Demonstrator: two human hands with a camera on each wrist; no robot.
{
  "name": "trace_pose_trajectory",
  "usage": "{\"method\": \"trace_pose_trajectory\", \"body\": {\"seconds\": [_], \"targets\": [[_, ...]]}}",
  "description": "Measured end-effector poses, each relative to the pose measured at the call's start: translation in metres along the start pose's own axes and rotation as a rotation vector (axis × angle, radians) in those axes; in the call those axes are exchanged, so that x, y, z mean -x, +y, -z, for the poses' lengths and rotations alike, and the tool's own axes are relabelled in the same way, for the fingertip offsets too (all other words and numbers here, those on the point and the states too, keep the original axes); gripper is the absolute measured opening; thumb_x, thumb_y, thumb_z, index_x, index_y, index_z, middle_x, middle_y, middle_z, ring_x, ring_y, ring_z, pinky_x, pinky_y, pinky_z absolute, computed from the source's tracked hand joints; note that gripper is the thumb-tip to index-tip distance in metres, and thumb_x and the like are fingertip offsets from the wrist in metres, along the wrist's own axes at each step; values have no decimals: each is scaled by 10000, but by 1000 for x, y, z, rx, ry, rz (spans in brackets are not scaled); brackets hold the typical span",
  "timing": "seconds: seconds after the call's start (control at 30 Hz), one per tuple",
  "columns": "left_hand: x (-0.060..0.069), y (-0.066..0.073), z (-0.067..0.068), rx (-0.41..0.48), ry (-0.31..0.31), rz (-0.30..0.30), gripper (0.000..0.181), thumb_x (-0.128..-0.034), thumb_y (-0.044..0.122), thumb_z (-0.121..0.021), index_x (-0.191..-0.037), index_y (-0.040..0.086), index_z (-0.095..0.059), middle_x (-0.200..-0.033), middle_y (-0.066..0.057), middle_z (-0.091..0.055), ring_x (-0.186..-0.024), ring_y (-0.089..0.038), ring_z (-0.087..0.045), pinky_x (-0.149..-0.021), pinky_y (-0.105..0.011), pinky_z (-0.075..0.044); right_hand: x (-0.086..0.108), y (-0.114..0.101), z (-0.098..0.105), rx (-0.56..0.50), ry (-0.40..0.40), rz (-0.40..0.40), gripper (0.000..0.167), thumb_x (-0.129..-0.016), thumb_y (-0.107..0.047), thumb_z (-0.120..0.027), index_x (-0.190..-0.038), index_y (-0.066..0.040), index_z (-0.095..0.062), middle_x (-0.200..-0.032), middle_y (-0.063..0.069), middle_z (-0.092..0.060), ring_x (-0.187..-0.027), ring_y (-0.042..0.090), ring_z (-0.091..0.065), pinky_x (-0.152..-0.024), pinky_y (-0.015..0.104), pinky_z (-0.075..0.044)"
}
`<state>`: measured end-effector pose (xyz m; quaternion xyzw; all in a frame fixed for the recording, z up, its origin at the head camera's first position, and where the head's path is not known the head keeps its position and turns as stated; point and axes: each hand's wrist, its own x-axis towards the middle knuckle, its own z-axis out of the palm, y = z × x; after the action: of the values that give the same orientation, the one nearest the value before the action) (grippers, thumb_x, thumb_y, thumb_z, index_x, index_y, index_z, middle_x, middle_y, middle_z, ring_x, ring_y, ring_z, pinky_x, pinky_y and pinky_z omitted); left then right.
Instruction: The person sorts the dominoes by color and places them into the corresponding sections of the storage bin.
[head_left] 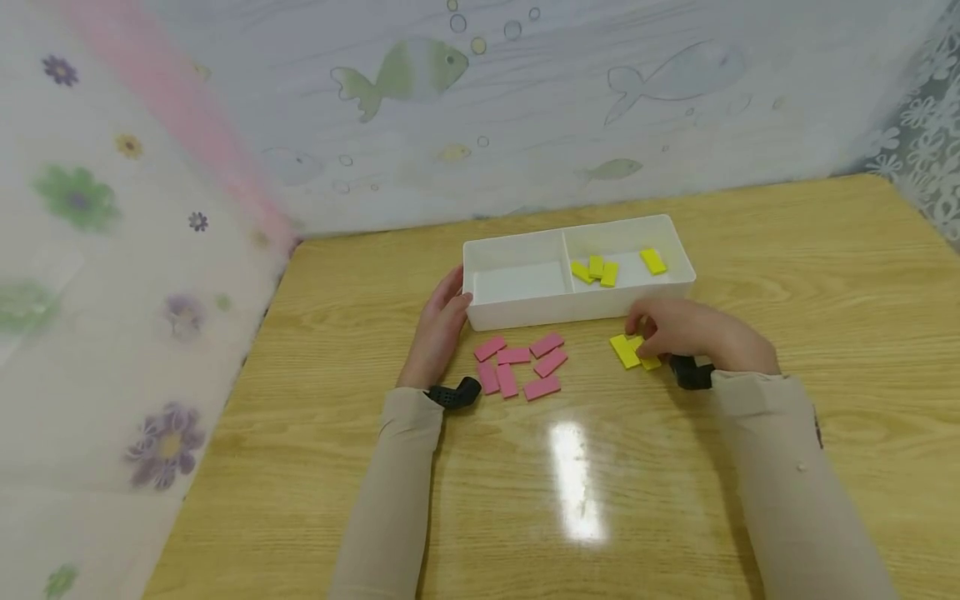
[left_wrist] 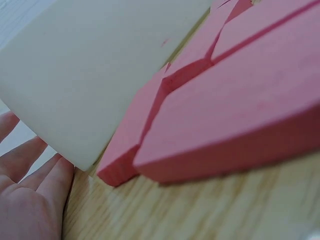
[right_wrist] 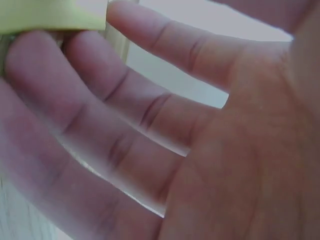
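A white two-compartment box (head_left: 517, 313) stands at the back of the table. My left hand (head_left: 437, 337) rests against its left end, fingers nearly straight along the wall and thumb by the front corner. Several pink blocks (head_left: 542, 387), flat and rectangular, lie in front of the box, right of that hand. Before the right compartment, my right hand (head_left: 693, 332) has bent fingers at a yellow block (head_left: 648, 362), which it appears to pinch; its fingers partly hide the block. Beside it lies another yellow block (head_left: 624, 351). In the right wrist view, a yellow block (right_wrist: 52, 15) meets the fingertips.
Several yellow blocks (head_left: 609, 274) are in the box's right compartment; the left one shows its bare floor. The wooden table (head_left: 300, 467) meets a wall (head_left: 540, 158) with painted fish behind the box and a flowered wall (head_left: 97, 333) on the left.
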<state>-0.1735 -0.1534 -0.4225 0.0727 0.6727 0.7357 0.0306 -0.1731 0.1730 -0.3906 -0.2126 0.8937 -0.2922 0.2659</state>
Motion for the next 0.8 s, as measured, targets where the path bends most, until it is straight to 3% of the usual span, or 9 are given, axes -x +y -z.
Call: {"method": "trace_pose_trajectory", "body": {"seconds": [0.2,0.33,0.47,0.6,0.8], "targets": [[-1,2,0,-2,-1,-4,519,-929,138,-427,-1414,106,-244,-1461,-84,-193,-1322,-219,-195,-1032,-335,-236,-4,-12,-3,186,55,-34,209,-761,-82,-541,-963,-29,-541,-845,52,-532,-740,196,-473,-619,305,-377],[0,2,1,-12,0,-2,533,-924,161,-448,-1414,111,-244,-1461,-80,-195,-1325,-212,-189,-1030,-330,-241,-5,-15,-5,210,64,-52,206,-767,-111,-573,-949,-24,-528,-845,46,-541,-749,199,-477,-645,316,-386],[-1,0,0,-16,0,6,548,-920,190,-465,-1414,105,-244,-1459,-82,-200,-1324,-213,-191,-1027,-331,-246,-4,-14,-6,203,61,-69,230,-754,-121,-606,-954,-33,-533,-880,54,-546,-758,206,-474,-650,323,-394],[-1,0,0,-10,-5,0,546,-926,166,-446,-1416,70,-225,-1460,-94,-195,-1324,-219,-189,-1030,-333,-241,-3,-12,-4,178,72,-34,209,-760,-128,-608,-946,-48,-555,-885,65,-551,-757,206,-481,-641,326,-404],[-1,-1,0,-19,-1,4,530,-927,150,-434,-1414,80,-236,-1460,-87,-200,-1323,-213,-194,-1027,-332,-244,4,-17,4,23,63,21,225,-804,-98,-564,-1019,-39,-534,-904,117,-535,-677,181,-530,-599,307,-471]]}}
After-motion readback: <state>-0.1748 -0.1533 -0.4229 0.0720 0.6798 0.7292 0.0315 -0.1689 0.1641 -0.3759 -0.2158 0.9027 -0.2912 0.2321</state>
